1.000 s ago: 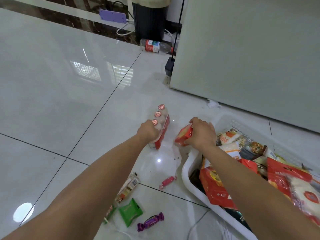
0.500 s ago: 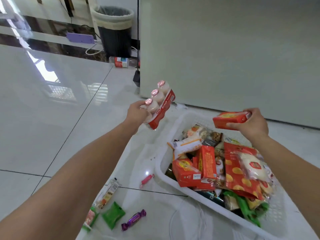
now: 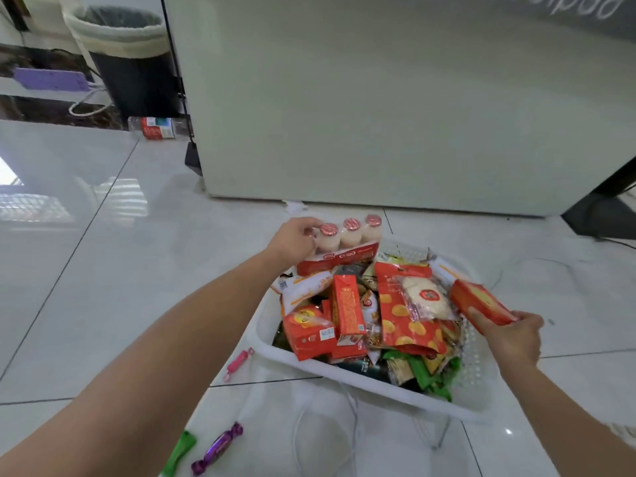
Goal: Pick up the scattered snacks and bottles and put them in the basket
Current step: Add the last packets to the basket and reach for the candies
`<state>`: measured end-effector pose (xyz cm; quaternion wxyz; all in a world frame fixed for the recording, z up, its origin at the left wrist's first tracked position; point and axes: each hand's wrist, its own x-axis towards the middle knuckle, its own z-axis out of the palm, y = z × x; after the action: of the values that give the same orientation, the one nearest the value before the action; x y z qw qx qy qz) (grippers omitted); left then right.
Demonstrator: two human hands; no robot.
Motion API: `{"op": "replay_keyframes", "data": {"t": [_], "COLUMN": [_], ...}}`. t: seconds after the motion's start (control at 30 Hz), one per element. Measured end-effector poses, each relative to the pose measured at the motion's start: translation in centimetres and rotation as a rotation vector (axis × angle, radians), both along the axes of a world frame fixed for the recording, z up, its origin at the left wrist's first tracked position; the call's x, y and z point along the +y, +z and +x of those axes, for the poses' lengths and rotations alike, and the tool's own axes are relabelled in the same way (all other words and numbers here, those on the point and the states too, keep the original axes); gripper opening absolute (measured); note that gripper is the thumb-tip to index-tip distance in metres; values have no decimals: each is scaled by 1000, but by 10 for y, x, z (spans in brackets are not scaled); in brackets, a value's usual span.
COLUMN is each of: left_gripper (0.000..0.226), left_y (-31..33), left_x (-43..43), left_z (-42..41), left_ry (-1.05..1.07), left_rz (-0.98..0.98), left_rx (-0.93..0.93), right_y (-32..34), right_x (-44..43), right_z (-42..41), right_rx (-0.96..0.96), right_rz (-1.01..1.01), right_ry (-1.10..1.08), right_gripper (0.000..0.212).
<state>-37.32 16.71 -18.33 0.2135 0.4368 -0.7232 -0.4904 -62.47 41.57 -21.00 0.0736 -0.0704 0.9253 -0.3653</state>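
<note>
— Fingers [image 3: 304, 224], left hand [image 3: 292, 241]?
— Curled round a red-wrapped pack of white, foil-capped bottles [image 3: 347, 241] at the far edge of the white plastic basket [image 3: 378, 382].
— Right hand [image 3: 512, 339]?
— Pinching a flat red cardboard box [image 3: 480, 301] over the basket's right side.

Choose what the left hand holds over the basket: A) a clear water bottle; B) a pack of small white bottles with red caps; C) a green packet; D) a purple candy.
B: the left hand grips the pack of small white bottles by its end, over the far side of the basket; the right hand holds a red box.
</note>
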Motion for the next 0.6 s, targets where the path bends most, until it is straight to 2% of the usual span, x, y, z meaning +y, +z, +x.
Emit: {"op": "replay_keyframes", "data": {"t": [0.13,0.2,0.33,0.4,0.5,0.6], "left_gripper": [43,46,57,66,68,67], "left_y": [-8,-15,-37,-42,-42,-40], "left_x": [2,0,-8,-13,-14,-12], "left_z": [-12,-10,11,23,48,85], "left_ry": [-45,-75,-173,-163,-95,28], "left_rz": [-103,-106,-192,-219,-268,-457], "left_rx": [-182,-269,-521,-555,-633,-755], "right_y": [-28,-35,-21,-10,5,16], "right_x": [-3,-3,-13,-27,-53,-81], "right_z": [22,24,24,23,18,26], "right_rx": [-73,-67,189,304,362,429], "right_rz": [76,121,309,297,240,186], "right_ry": [219,247,275,298,357,433], "right_gripper": [75,75,58,53,49,49]}}
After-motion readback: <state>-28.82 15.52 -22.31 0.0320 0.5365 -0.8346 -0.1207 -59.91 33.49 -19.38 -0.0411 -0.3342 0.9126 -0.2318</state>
